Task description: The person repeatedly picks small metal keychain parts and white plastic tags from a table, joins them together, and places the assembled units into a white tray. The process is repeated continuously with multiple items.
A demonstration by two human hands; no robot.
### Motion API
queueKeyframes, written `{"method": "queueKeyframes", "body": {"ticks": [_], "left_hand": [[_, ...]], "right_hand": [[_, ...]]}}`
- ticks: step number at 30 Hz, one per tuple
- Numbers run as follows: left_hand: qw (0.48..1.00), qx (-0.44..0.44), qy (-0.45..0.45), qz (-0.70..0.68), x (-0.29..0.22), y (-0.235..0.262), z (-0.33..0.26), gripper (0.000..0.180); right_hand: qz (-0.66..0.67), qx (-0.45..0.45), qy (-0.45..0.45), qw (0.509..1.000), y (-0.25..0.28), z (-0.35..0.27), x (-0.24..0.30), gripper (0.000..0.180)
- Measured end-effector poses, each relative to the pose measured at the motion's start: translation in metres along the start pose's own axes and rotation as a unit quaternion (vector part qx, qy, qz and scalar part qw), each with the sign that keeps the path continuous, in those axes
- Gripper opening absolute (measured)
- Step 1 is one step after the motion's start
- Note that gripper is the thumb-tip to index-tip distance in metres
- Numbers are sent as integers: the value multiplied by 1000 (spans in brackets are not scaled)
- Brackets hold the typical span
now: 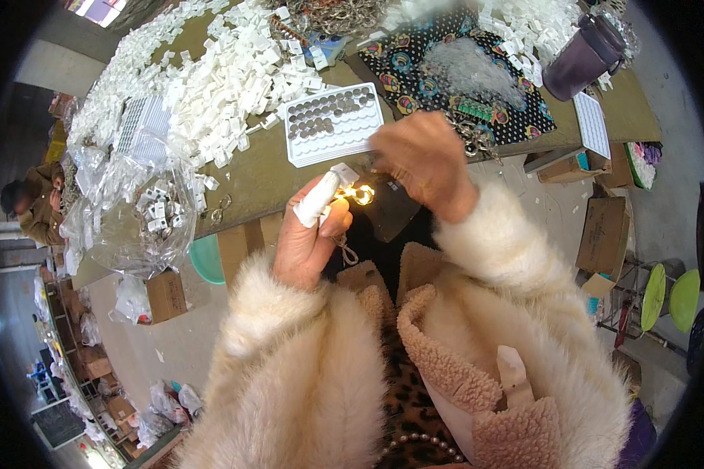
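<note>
My left hand [309, 238] is closed around a small gold-coloured metal ring piece [360, 194], with a white bandage wrapped on its forefinger; a short cord hangs below it. My right hand [418, 160] is blurred, raised just right of the ring piece with its fingers bunched near it; whether it grips anything is unclear. Just beyond both hands lies a white tray [336, 137] with rows of round pockets, its upper rows filled with dark discs. Both forearms wear fluffy cream sleeves.
Heaps of small white tags [227, 78] cover the table's left and far side. A clear plastic bag [141, 211] of tags hangs off the left edge. A patterned dark cloth [414, 55], purple jug [583, 55], cardboard boxes [606, 234] and a seated person [31, 207] surround the table.
</note>
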State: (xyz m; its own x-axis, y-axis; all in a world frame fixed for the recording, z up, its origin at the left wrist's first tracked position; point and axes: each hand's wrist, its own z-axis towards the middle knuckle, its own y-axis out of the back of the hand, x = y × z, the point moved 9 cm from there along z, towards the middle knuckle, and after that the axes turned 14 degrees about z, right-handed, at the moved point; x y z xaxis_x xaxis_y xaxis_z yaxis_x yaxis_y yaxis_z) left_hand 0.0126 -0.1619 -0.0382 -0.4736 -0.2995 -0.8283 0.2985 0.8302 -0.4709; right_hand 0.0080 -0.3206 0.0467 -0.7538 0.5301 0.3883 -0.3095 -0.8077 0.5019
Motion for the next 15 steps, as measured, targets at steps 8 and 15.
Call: {"method": "queueKeyframes", "body": {"ticks": [8,15], "left_hand": [[999,4,-26,33,-2,0,2,27],[997,-17,-25,67,-4,2,2,26]], "right_hand": [[-216,80,-96,968,22,-3,-66,10],[-213,77,-67,972,20,1,-65,6]]}}
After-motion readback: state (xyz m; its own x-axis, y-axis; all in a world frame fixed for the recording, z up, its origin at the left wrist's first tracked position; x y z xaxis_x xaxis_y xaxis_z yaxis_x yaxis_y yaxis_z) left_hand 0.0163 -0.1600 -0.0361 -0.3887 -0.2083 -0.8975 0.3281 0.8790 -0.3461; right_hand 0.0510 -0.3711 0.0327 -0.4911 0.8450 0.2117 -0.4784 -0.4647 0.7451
